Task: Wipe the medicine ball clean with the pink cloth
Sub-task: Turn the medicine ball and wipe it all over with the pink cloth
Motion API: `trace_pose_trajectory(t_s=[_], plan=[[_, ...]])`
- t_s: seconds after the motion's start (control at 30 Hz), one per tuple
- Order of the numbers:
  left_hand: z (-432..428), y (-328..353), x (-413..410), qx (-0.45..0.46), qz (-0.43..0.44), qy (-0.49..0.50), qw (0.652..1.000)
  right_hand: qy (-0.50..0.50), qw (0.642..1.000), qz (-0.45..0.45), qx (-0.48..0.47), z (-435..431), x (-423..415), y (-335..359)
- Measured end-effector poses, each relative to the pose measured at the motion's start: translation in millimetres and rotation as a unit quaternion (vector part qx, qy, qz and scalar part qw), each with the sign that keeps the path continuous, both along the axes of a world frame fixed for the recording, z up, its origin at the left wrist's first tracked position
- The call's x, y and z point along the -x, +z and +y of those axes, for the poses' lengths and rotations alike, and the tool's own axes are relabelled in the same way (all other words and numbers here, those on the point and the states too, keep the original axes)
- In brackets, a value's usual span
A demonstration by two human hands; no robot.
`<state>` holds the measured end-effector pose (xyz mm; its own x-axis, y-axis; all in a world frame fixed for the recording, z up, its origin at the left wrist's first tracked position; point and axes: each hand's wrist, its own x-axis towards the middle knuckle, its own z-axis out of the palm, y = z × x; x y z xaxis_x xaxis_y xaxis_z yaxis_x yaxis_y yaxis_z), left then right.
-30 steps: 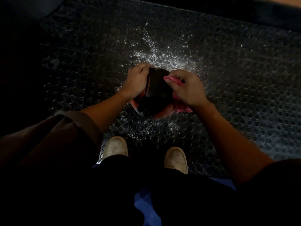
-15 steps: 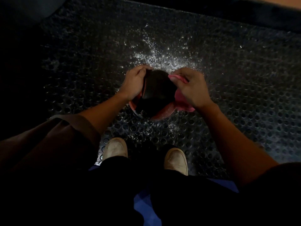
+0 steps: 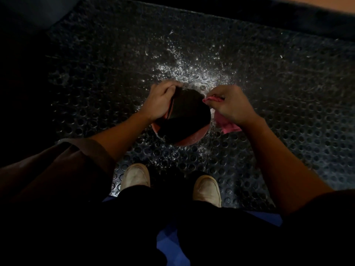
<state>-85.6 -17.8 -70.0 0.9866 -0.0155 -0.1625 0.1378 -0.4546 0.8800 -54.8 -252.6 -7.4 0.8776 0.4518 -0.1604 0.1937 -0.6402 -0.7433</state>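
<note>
The left hand (image 3: 159, 101) covers the left flank of the medicine ball (image 3: 184, 116), and its fingertips are lost over the far side. The ball's top lies in deep shadow, so any print there cannot be read. Most of the pink cloth (image 3: 227, 126) is hidden under the right hand (image 3: 233, 107); only a fold at the fingers and a corner below the wrist show. Whether the cloth touches the ball cannot be told. Dark trousers (image 3: 146, 212) hide both shoes (image 3: 135, 176) but for the toes.
</note>
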Motion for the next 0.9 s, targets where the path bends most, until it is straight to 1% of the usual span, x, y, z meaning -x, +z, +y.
trace_pose_trajectory(t_s=[0.03, 0.07, 0.13, 0.17, 0.23, 0.27, 0.33, 0.4, 0.43, 0.5, 0.57, 0.63, 0.73, 0.8, 0.9], plan=[[3.2, 0.5, 1.3, -0.003, -0.004, -0.008, 1.000, -0.019, 1.000, -0.008, 0.004, 1.2, -2.3, 2.4], [6.5, 0.9, 1.8, -0.006, -0.007, -0.018, 1.000, -0.042, 0.999, -0.012, -0.013, 5.3, -4.4, 5.0], [11.5, 3.1, 2.3, -0.027, -0.004, -0.034, 0.999, -0.098, 0.993, -0.002, -0.073, 21.0, -6.7, 13.6], [12.6, 5.7, 2.5, -0.046, 0.000, -0.024, 0.999, -0.116, 0.988, 0.004, -0.100, 30.7, -7.0, 17.6], [10.5, 12.0, 4.2, -0.084, 0.023, 0.048, 0.995, -0.114, 0.986, 0.003, -0.125, 48.7, -4.6, 22.5], [6.6, 15.3, 6.5, -0.096, 0.042, 0.097, 0.990, -0.098, 0.988, -0.003, -0.115, 56.0, -1.8, 23.1], [-7.5, 22.4, 14.4, -0.096, 0.089, 0.156, 0.979, -0.027, 0.998, -0.034, -0.049, 62.7, 5.4, 21.7], [-22.9, 27.8, 22.2, -0.093, 0.130, 0.171, 0.972, 0.069, 0.989, -0.127, 0.014, 61.5, 12.7, 12.1], [-28.5, 29.8, 25.1, -0.098, 0.140, 0.175, 0.970, 0.089, 0.981, -0.166, 0.042, 59.0, 15.4, 5.9], [-33.6, 31.6, 27.9, -0.106, 0.140, 0.180, 0.968, 0.072, 0.976, -0.189, 0.083, 53.9, 17.9, -2.6], [-35.3, 31.9, 30.7, -0.115, 0.124, 0.172, 0.971, 0.030, 0.982, -0.167, 0.078, 49.6, 18.5, -6.7], [-35.2, 32.0, 34.2, -0.119, 0.107, 0.156, 0.975, -0.014, 0.991, -0.121, 0.049, 42.0, 14.1, -9.7], [-34.7, 31.7, 34.0, -0.117, 0.095, 0.142, 0.978, -0.058, 0.995, -0.065, 0.044, 36.6, 7.4, -9.5], [-32.8, 31.7, 30.1, -0.116, 0.097, 0.143, 0.978, -0.041, 0.996, -0.068, 0.027, 43.4, 9.2, -3.7], [-26.8, 28.8, 28.4, -0.097, 0.086, 0.146, 0.981, 0.030, 0.994, -0.107, 0.021, 50.8, 12.8, -0.6]])
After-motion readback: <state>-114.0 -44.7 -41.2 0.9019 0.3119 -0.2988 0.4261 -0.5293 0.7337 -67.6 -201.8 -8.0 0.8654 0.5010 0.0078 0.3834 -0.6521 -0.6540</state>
